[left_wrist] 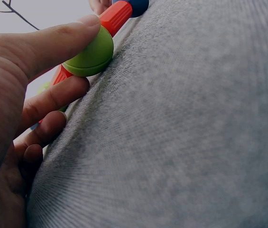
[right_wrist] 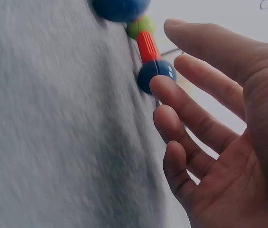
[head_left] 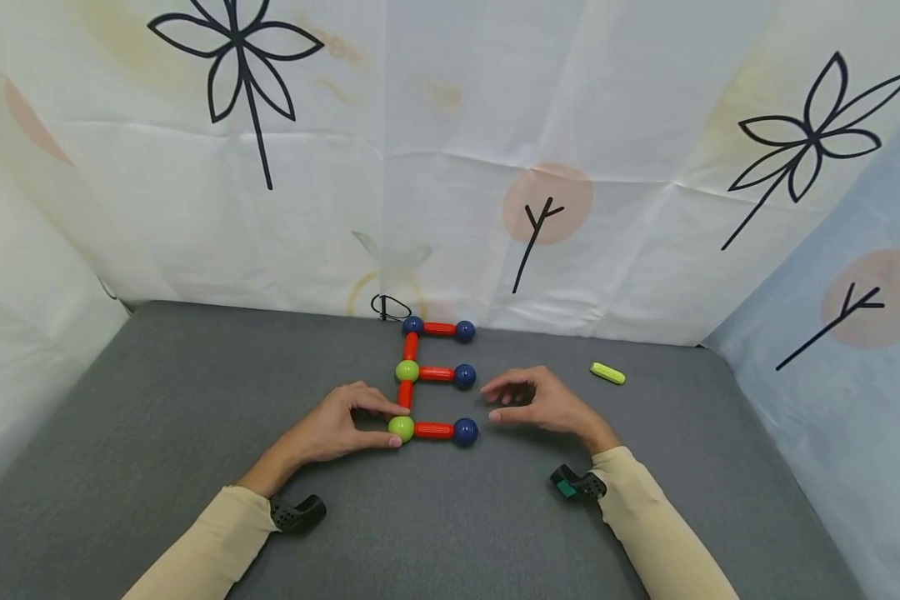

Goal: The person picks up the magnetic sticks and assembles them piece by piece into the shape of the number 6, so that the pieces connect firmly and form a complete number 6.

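An E-shaped figure of balls and red rods (head_left: pixel 434 430) lies flat on the grey table. Two green balls and several blue balls join the rods. My left hand (head_left: pixel 333 425) pinches the lower green ball (head_left: pixel 401 429) between thumb and fingers; the left wrist view shows the thumb on top of that green ball (left_wrist: pixel 93 57). To the right of the figure, my right hand (head_left: pixel 543 404) holds nothing, its fingers loosely bent and apart from the nearest blue balls (head_left: pixel 465 376). In the right wrist view, a blue ball (right_wrist: pixel 148 78) appears beyond the fingertips.
A lone yellow-green rod (head_left: pixel 607 372) lies on the grey table (head_left: pixel 450 525) to the right, beyond my right hand. Behind the table hangs a white cloth (head_left: pixel 450 167) with plant drawings, and its side panels stand at left and right.
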`<state>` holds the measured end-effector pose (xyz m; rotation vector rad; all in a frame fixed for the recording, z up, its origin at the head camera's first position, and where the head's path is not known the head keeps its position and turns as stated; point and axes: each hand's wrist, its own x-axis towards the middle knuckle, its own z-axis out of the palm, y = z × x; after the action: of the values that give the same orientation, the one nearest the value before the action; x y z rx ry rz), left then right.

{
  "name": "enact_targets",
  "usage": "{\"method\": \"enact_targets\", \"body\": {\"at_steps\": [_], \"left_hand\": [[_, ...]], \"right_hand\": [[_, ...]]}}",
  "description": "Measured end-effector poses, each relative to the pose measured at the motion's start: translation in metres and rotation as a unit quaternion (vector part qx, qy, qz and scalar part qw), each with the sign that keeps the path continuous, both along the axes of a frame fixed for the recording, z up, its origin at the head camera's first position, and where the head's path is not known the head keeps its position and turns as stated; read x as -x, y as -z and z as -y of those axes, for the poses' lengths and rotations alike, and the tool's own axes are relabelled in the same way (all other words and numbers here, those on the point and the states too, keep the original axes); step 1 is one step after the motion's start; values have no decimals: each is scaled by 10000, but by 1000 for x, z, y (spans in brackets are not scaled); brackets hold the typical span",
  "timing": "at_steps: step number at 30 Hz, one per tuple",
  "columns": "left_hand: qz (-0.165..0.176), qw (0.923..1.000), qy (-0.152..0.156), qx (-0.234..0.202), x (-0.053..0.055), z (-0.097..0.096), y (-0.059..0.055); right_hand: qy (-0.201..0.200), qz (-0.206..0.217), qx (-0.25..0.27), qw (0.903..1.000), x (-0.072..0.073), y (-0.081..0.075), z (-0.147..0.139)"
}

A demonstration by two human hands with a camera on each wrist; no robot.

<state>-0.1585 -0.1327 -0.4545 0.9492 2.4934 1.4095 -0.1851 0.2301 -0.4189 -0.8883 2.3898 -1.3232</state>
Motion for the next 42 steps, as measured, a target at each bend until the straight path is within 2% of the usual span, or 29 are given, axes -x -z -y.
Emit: {"method": "enact_targets", "body": {"at_steps": [7, 13, 22, 30, 37, 42], "left_hand": [[-86, 9999, 38, -49, 0, 1, 1], [-161, 9999, 22, -30, 0, 0, 1], [-64, 10000, 13, -21, 0, 1, 1], [-144, 9999, -2, -30, 0, 0, 0], [-93, 10000, -7, 10, -1, -1, -2], [-32, 10000, -4, -5, -1, -1, -2]], "right_hand": [[574, -141, 136, 9982, 7, 0, -23], [1135, -253, 267, 9929, 11, -3, -46], [2069, -505, 197, 9769, 11, -8, -80], [2601, -823, 78, 9620, -2, -24, -97], [2951, -740, -299, 9521, 4, -7, -123], [2966, -693, -693, 9500, 6, -3, -130]]}}
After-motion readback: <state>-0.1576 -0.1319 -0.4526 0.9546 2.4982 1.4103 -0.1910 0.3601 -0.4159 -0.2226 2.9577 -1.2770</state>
